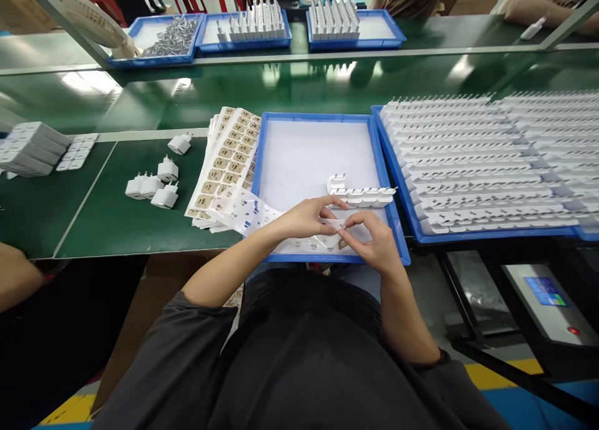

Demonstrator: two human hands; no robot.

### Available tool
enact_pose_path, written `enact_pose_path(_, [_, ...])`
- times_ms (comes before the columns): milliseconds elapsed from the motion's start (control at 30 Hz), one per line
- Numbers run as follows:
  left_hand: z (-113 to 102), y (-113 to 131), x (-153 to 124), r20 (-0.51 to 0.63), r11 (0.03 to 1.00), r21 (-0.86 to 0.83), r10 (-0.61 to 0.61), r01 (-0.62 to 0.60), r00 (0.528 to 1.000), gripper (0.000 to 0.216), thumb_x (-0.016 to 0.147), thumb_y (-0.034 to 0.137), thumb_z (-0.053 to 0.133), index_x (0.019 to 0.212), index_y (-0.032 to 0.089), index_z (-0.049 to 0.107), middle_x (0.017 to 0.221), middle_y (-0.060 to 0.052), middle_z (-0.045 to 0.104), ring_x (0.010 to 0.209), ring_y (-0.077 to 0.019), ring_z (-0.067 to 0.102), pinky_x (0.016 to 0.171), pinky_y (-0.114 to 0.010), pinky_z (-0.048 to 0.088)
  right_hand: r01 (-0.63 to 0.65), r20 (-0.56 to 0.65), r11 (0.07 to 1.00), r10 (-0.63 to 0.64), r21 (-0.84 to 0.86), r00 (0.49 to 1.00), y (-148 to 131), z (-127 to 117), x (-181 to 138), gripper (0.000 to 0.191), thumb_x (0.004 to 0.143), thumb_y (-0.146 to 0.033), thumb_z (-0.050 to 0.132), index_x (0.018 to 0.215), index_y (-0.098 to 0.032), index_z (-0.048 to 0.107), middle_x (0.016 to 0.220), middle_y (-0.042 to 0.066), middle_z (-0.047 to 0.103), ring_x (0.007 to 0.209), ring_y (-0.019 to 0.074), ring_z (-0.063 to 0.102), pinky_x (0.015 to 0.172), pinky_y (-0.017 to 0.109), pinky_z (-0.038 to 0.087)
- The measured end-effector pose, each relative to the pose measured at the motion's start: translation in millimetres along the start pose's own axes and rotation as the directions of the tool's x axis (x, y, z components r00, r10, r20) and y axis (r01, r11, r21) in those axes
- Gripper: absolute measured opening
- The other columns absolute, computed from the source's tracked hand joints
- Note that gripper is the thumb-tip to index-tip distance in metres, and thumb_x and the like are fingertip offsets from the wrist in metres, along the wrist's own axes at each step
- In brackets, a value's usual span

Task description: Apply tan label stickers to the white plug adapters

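My left hand [306,218] and my right hand [372,239] meet over the near edge of a blue tray [262,168] with a white liner. Both are closed in a pinch on a clear label backing sheet [243,210] that trails off to the left. The right fingertips pinch a small sticker at the sheet's end. Just beyond my hands a short row of white charger plugs [362,196] lies in the tray. A stack of label sheets with tan stickers [227,158] rests left of the tray.
Loose white chargers [154,183] lie on the green mat at left. A large blue tray full of white chargers [482,161] sits at right. Far blue trays [253,27] hold more parts. Another person's arm [14,274] shows at the left edge; a control panel [545,293] is at lower right.
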State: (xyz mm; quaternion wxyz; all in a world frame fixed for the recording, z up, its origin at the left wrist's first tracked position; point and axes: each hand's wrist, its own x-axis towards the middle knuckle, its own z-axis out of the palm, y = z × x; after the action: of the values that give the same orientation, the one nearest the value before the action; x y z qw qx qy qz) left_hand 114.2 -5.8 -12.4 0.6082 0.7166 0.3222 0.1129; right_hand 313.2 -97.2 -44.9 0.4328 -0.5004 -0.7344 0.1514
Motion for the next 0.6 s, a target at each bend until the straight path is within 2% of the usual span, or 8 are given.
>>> enact_pose_path(67, [0, -2, 0, -0.008, 1.0, 0.015, 0.008, -0.008, 1.0, 0.056, 0.077, 0.024, 0.074, 0.13, 0.021, 0.059, 0.094, -0.003, 0.074, 0.077, -0.015, 0.066, 0.075, -0.027, 0.047, -0.038, 0.013, 0.999, 0.038, 0.018, 0.999, 2, -1, -2, 0.01, 0.091, -0.027, 0.071, 0.096, -0.025, 0.062, 0.087, 0.002, 0.071, 0.082, 0.0214, 0.07, 0.077, 0.035, 0.058])
enact_pose_path(233, [-2, -3, 0, 0.0, 1.0, 0.012, 0.002, -0.002, 1.0, 0.057, 0.076, 0.023, 0.073, 0.13, 0.021, 0.058, 0.089, 0.0, 0.074, 0.071, -0.0139, 0.064, 0.073, -0.026, 0.046, -0.056, 0.057, 0.998, 0.053, 0.038, 0.997, 8, -8, -5, 0.025, 0.091, -0.026, 0.072, 0.115, -0.025, 0.064, 0.087, 0.001, 0.074, 0.083, 0.02, 0.073, 0.084, 0.034, 0.06])
enact_pose_path(367, [-6, -1, 0, -0.017, 0.999, 0.039, -0.019, 0.02, 1.0, 0.055, 0.076, 0.024, 0.071, 0.13, 0.021, 0.059, 0.085, 0.002, 0.072, 0.07, -0.0142, 0.063, 0.071, -0.026, 0.046, -0.073, 0.06, 0.997, 0.071, 0.026, 0.996, 14, -19, -6, 0.028, 0.09, -0.027, 0.073, 0.118, -0.026, 0.067, 0.085, 0.0, 0.073, 0.083, 0.0194, 0.073, 0.083, 0.033, 0.06])
enact_pose_path(500, [-4, -4, 3, -0.142, 0.962, 0.27, -0.008, 0.046, 0.99, 0.052, 0.08, 0.02, 0.065, 0.132, 0.022, 0.058, 0.103, -0.003, 0.073, 0.086, -0.0204, 0.066, 0.084, -0.034, 0.049, -0.144, -0.012, 0.974, 0.148, 0.175, 0.989, 21, -23, -9, 0.025, 0.088, -0.028, 0.075, 0.112, -0.026, 0.069, 0.093, 0.002, 0.074, 0.084, 0.0191, 0.072, 0.083, 0.035, 0.06])
enact_pose_path(533, [-2, -5, 3, -0.192, 0.933, 0.357, 0.036, 0.036, 0.981, 0.051, 0.081, 0.018, 0.065, 0.131, 0.022, 0.059, 0.11, -0.005, 0.072, 0.095, -0.0233, 0.066, 0.089, -0.037, 0.048, -0.162, -0.039, 0.958, 0.176, 0.236, 0.984, 22, -22, -9, 0.023, 0.088, -0.028, 0.076, 0.11, -0.025, 0.07, 0.096, 0.003, 0.074, 0.084, 0.019, 0.072, 0.082, 0.035, 0.06])
enact_pose_path(600, [3, -6, 3, -0.274, 0.86, 0.509, 0.199, -0.034, 0.941, 0.044, 0.082, 0.02, 0.066, 0.126, 0.021, 0.061, 0.123, -0.009, 0.069, 0.112, -0.0285, 0.061, 0.099, -0.043, 0.045, -0.202, -0.081, 0.916, 0.244, 0.346, 0.966, 23, -17, -10, 0.018, 0.088, -0.029, 0.076, 0.105, -0.025, 0.07, 0.098, 0.003, 0.073, 0.084, 0.0185, 0.071, 0.08, 0.034, 0.061])
